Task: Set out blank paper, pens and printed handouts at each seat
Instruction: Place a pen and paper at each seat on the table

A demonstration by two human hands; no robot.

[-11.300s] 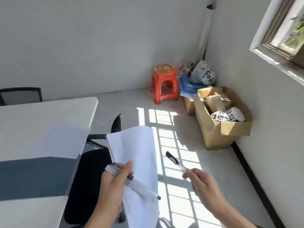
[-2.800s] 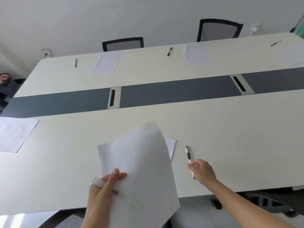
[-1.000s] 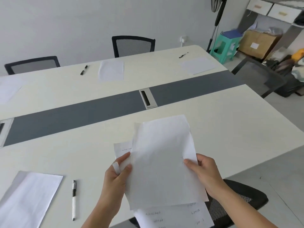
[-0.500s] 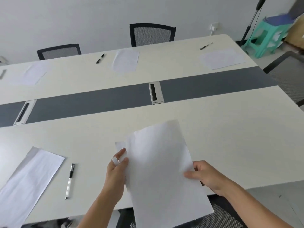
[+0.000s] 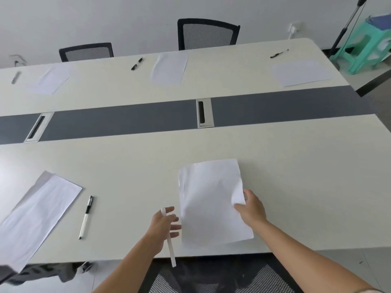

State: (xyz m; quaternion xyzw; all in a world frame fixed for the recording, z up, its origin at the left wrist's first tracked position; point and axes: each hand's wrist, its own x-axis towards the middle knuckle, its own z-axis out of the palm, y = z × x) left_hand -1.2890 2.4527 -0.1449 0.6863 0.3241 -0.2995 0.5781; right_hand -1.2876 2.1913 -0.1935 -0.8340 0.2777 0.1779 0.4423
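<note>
Right hand (image 5: 251, 210): thumb and fingers pinching the curled right edge of a paper stack (image 5: 211, 199).

Paper stack: a few thin white sheets, slightly rumpled, layered edges showing at the left. Lying on the near half of the table (image 5: 148, 161), lower edge close to the table's front edge. Top face plain; print not discernible.

Left hand (image 5: 164, 224): just left of the stack, fingers spread, carrying a clear pen (image 5: 171, 250). Probably clamped between thumb and palm, the hold being partly hidden. Barrel slim and translucent, its lower end hanging past the table edge.

Table: long, pale matt top, rounded far corner, dark grey strip (image 5: 127, 121) down the middle with a metal-framed cable slot (image 5: 204, 113).

Near left: second white paper set (image 5: 38, 216), flat, with a black-capped pen (image 5: 86, 216) just to its right, well apart from the hands.

Far side: three white sheets, middle one (image 5: 169, 68) with a dark pen (image 5: 136, 63) beside it.

Seating: black mesh-backed chair (image 5: 208, 33) at the far edge; mesh seat (image 5: 211, 278) below the near edge.

Far right: green plastic stool (image 5: 364, 51).
</note>
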